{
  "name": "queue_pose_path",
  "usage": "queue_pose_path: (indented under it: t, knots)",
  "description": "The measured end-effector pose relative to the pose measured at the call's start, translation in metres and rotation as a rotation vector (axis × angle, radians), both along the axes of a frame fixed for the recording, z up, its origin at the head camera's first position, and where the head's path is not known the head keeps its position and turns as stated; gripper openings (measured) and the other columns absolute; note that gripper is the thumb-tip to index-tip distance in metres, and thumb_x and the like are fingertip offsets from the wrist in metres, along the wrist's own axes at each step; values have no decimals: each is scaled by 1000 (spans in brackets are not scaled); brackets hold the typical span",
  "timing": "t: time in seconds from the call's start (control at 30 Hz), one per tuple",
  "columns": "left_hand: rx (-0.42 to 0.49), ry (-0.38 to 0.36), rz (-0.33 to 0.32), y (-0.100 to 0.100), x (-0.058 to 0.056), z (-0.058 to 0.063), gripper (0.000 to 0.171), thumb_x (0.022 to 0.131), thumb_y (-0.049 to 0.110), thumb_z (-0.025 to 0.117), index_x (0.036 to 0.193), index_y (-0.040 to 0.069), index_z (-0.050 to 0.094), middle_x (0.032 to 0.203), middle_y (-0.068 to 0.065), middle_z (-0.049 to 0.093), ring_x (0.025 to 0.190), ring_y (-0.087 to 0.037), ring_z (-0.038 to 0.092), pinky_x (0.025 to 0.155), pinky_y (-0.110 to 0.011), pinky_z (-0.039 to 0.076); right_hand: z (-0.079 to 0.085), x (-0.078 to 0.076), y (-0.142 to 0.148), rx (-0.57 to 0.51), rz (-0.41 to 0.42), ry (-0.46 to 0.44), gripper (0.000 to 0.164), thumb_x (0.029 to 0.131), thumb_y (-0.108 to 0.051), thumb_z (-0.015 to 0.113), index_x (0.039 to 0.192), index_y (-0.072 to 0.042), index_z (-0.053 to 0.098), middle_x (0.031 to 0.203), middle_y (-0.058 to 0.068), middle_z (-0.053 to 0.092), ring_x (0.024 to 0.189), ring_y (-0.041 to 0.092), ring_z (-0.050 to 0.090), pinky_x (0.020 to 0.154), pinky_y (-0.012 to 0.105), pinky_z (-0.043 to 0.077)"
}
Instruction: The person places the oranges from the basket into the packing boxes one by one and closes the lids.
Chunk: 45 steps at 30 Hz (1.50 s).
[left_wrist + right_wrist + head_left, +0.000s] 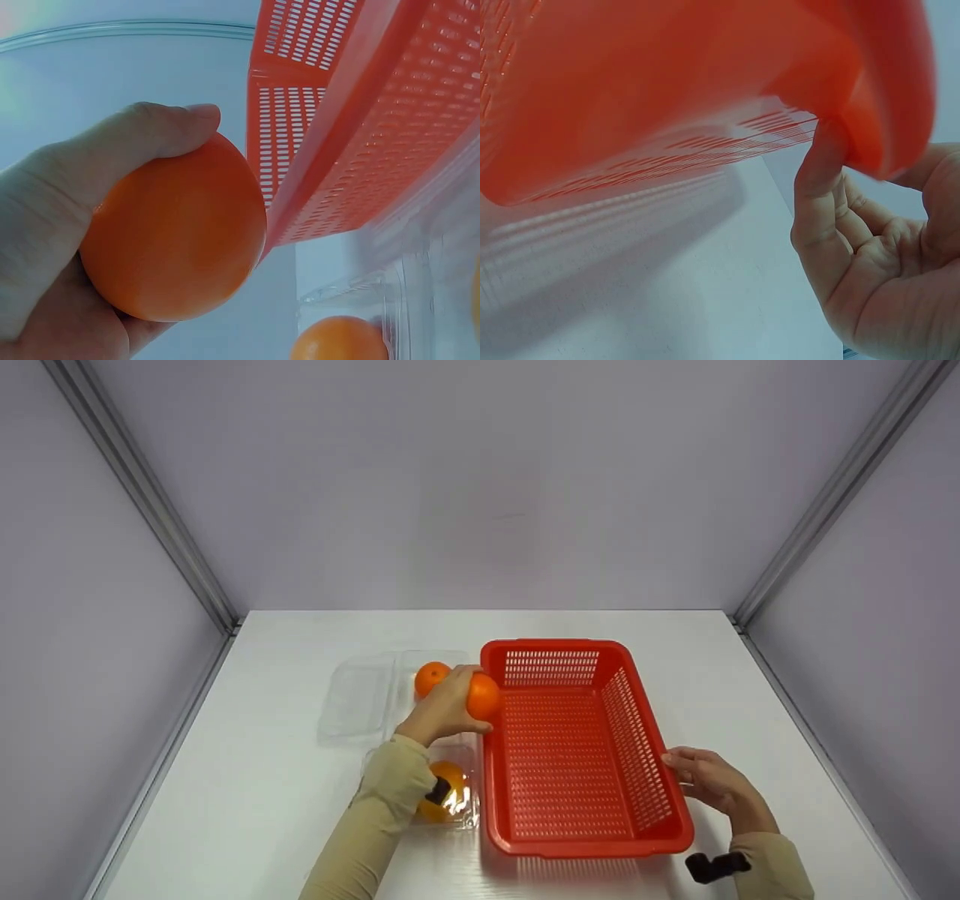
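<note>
My left hand (444,711) grips an orange (484,697) at the left rim of a red plastic basket (562,765). In the left wrist view the thumb lies over the top of this orange (176,232), with fingers beneath it. My right hand (709,781) pinches the basket's right rim; the right wrist view shows a finger (826,161) under the rim, while the thumb's tip is hidden. No fruit shows inside the basket. Just left of my left hand, another orange (432,678) sits in an open clear plastic container (356,697).
A second clear container (472,810), nearer me, has orange fruit (448,772) in it, partly covered by my left sleeve and a black strap piece. White table (247,780) extends on both sides. Grey-white walls (480,510) close in the back, left and right.
</note>
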<state>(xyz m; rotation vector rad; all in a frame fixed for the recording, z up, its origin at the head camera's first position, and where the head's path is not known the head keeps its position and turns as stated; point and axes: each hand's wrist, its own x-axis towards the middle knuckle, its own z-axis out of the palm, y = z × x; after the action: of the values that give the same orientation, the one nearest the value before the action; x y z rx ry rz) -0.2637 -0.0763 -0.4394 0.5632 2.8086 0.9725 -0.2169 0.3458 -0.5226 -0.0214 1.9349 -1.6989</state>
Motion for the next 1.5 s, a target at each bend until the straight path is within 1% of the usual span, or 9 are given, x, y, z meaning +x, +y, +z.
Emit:
queue_pose_path:
  t: [0.23, 0.37, 0.53, 0.63, 0.77, 0.87, 1.1, 1.3, 1.5]
  knots:
    - [-4, -11, 30, -5, 0, -1, 85, 71, 21, 84, 141, 3, 39, 144, -17, 45, 126, -34, 52, 106, -50, 45, 0, 0, 0, 2, -22, -12, 31, 100, -28, 51, 121, -6, 57, 100, -9, 70, 93, 8, 68, 83, 28, 58]
    - [-7, -14, 39, -8, 0, -2, 85, 71, 20, 84, 141, 3, 39, 145, -18, 45, 128, -34, 50, 107, -50, 44, 0, 0, 0, 1, -25, -13, 30, 100, -29, 51, 120, -8, 58, 100, -9, 70, 93, 8, 68, 83, 28, 58]
    - [8, -3, 56, -14, -1, -5, 84, 69, 19, 84, 139, 2, 41, 141, -19, 48, 123, -35, 53, 104, -51, 47, -1, 0, -1, -1, -26, -16, 29, 100, -29, 51, 118, -9, 59, 99, -9, 70, 92, 8, 68, 83, 29, 58]
    - [18, -3, 67, -18, -2, -7, 83, 69, 18, 83, 139, 2, 41, 139, -20, 48, 121, -35, 55, 101, -51, 48, -2, 0, 0, -1, -4, 3, 31, 100, -28, 49, 121, -6, 57, 101, -9, 70, 94, 8, 68, 84, 29, 58]
    - [35, -7, 74, -22, -3, -11, 85, 68, 18, 84, 139, 1, 40, 140, -21, 47, 123, -35, 53, 102, -51, 48, -2, 1, 1, -15, 22, 25, 31, 102, -26, 46, 122, -5, 57, 104, -9, 70, 96, 8, 68, 85, 30, 58]
    - [50, -5, 80, -25, -3, -12, 86, 67, 17, 85, 139, -1, 40, 140, -21, 47, 123, -35, 52, 104, -51, 46, -2, 1, 2, -25, 24, 24, 31, 102, -25, 46, 123, -5, 57, 104, -9, 70, 96, 8, 68, 85, 29, 58]
    - [39, 7, 95, -31, -5, -16, 84, 67, 18, 85, 136, -2, 41, 139, -22, 46, 117, -37, 55, 102, -51, 48, -2, 1, 1, -10, 8, 13, 31, 101, -27, 47, 122, -6, 56, 103, -10, 70, 96, 8, 68, 85, 29, 57]
    - [76, 6, 95, -36, -5, -19, 81, 65, 14, 85, 133, -2, 43, 134, -20, 49, 112, -36, 57, 101, -51, 48, -2, 0, 0, -9, 0, 9, 29, 101, -27, 47, 120, -6, 57, 101, -9, 70, 94, 8, 69, 85, 29, 58]
    - [108, 14, 101, -41, -6, -23, 78, 63, 11, 86, 129, 0, 46, 131, -19, 50, 112, -35, 56, 100, -50, 48, -2, -1, 0, 14, -3, 9, 34, 101, -29, 48, 122, -4, 55, 101, -9, 70, 93, 9, 68, 84, 29, 58]
